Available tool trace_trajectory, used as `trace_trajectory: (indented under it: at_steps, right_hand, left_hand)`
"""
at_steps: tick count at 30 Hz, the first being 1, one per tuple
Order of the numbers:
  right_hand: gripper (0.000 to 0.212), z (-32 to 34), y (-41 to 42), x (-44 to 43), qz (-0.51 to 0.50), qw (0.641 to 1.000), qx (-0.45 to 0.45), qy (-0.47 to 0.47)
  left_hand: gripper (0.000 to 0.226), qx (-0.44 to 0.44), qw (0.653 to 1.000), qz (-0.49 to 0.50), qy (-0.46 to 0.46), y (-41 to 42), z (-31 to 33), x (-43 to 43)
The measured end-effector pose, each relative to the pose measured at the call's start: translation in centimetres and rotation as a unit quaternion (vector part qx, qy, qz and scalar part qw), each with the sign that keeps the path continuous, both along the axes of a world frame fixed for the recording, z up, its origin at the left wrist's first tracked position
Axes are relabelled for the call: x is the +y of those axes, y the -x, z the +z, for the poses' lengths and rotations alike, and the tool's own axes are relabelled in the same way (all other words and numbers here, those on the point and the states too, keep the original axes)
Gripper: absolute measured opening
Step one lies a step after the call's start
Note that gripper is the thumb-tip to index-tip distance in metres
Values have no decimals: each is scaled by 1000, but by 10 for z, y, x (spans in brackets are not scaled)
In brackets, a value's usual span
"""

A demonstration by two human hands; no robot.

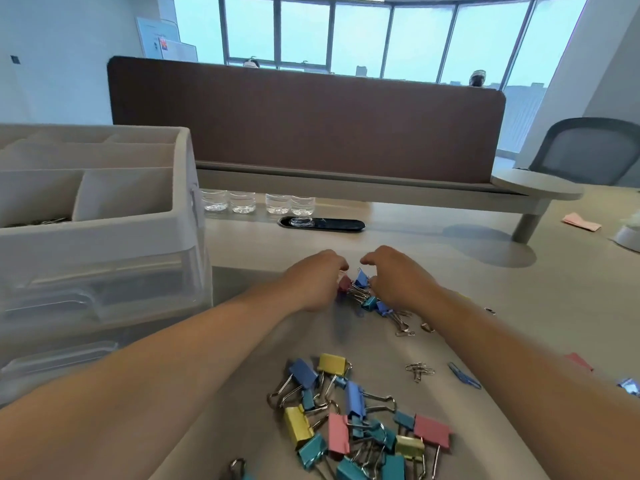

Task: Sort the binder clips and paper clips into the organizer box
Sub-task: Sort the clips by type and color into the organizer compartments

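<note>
Littering beige desk (415,258), binder clips (356,420), brown divider (304,129), windows (360,32) beyond

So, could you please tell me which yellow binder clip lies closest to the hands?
The yellow binder clip at the far edge of the pile; the other two yellow clips sit deeper in it, nearer the camera.

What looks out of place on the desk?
A pink clip and a blue clip lie either side of the right forearm, apart from the main pile. A clear container sits in the black cable slot. Nothing looks damaged.
</note>
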State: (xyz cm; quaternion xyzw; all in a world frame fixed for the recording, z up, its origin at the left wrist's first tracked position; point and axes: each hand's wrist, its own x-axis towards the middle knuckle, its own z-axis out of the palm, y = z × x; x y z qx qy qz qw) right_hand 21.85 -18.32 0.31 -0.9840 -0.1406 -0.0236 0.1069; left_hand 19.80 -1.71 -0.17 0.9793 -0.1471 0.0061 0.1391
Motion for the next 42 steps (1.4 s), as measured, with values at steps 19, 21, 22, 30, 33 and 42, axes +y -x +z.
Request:
trace_trajectory:
  at_steps: [19, 21, 22, 30, 33, 42]
  right_hand:
    - [29, 7, 7, -1, 36, 990, -72, -114]
    - [28, 12, 11, -1, 36, 990, -72, -118]
    - [24, 14, 13, -2, 38, 991, -66, -112]
    - [27, 13, 25, -4, 52, 997, 59, 22]
    - [29, 10, 27, 0, 58, 994, 56, 70]
    - [26, 13, 35, 4, 55, 998, 15, 12]
  left_hand:
    - [25, -5, 1000, 6, 1, 5, 7, 10]
    - [34, -9, 1000, 22, 4, 11, 8, 15]
    - [36, -9, 999, 30, 7, 13, 9, 17]
    - [30, 11, 999, 34, 38, 35, 13, 28]
    - [29, 17, 999, 29, 40, 43, 16, 27]
    - [34, 25, 999, 27, 35, 61, 24, 26]
